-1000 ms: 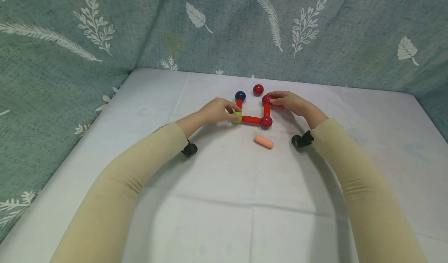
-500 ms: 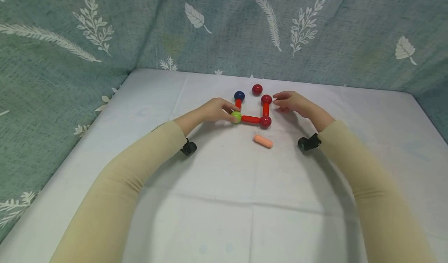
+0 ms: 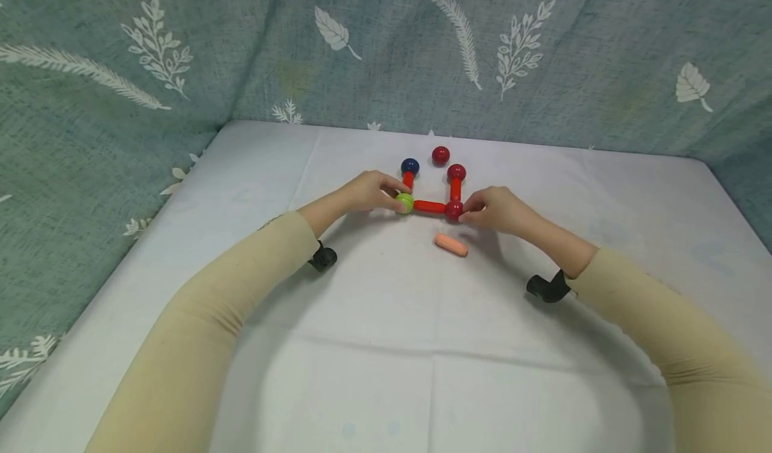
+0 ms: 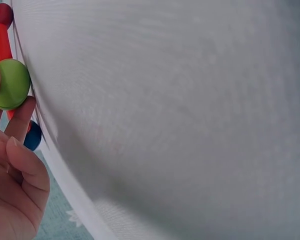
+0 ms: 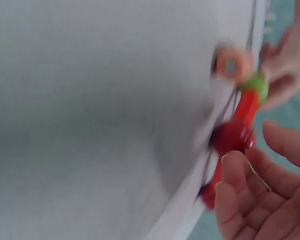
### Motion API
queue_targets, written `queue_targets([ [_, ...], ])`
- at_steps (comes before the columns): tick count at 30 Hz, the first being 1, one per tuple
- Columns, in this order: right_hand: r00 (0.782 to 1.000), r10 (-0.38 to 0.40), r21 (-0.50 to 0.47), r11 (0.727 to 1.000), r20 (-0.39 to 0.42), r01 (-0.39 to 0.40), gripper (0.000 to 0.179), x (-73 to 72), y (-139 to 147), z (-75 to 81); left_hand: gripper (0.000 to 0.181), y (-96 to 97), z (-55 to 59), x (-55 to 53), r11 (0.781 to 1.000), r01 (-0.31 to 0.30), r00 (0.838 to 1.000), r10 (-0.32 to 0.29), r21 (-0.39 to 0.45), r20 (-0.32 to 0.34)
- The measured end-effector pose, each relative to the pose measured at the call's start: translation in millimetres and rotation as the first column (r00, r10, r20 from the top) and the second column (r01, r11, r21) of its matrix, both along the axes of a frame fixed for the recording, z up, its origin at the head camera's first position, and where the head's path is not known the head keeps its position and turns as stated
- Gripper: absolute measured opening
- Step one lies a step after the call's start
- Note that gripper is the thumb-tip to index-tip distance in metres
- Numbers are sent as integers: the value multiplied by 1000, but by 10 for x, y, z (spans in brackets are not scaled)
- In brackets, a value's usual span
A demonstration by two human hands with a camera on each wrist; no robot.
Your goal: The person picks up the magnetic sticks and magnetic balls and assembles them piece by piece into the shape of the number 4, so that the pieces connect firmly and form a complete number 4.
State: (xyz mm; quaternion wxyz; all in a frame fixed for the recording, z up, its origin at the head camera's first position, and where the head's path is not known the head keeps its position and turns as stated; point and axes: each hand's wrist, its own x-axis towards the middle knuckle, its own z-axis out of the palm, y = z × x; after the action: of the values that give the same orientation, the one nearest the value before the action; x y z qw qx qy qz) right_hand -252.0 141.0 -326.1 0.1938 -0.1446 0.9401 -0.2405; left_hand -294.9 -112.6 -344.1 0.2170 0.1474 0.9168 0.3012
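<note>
Several balls and red rods are joined on the white cloth in a U shape that opens toward the back. My left hand pinches the green ball at its left front corner. From there one red rod leads back to a blue ball, and another red rod runs to the red corner ball. A third red rod joins that corner to a far red ball. Fingertips of my right hand are right at the corner ball, thumb and fingers spread in the blurred right wrist view.
A loose red ball lies behind the U shape. In front of it is a peach-orange rod, whose end shows a square mark in the right wrist view. A green leaf-patterned cloth hangs beyond the table's back edge.
My right hand has let go of the far red ball, moved off to the right, then come forward to the red corner ball. My left hand stays on the green ball.
</note>
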Motion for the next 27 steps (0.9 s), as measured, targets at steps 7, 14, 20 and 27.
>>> queue_targets([
  [7, 991, 131, 217, 967, 26, -133, 29, 230, -244, 20, 46, -9, 2, 11, 1000, -9, 1000, 9, 15, 7],
  [14, 989, 130, 237, 961, 65, -142, 22, 255, -300, -39, 46, -3, 8, 18, 1000, -7, 1000, 7, 13, 4],
  [20, 989, 118, 258, 956, 89, -137, 27, 318, -260, -49, 46, -3, -9, 0, 1000, -7, 1000, 7, 14, 1],
  [27, 980, 32, 220, 972, 198, -76, 27, 337, -201, -98, 45, -10, -18, -1, 1000, -11, 1000, 11, 21, -4],
])
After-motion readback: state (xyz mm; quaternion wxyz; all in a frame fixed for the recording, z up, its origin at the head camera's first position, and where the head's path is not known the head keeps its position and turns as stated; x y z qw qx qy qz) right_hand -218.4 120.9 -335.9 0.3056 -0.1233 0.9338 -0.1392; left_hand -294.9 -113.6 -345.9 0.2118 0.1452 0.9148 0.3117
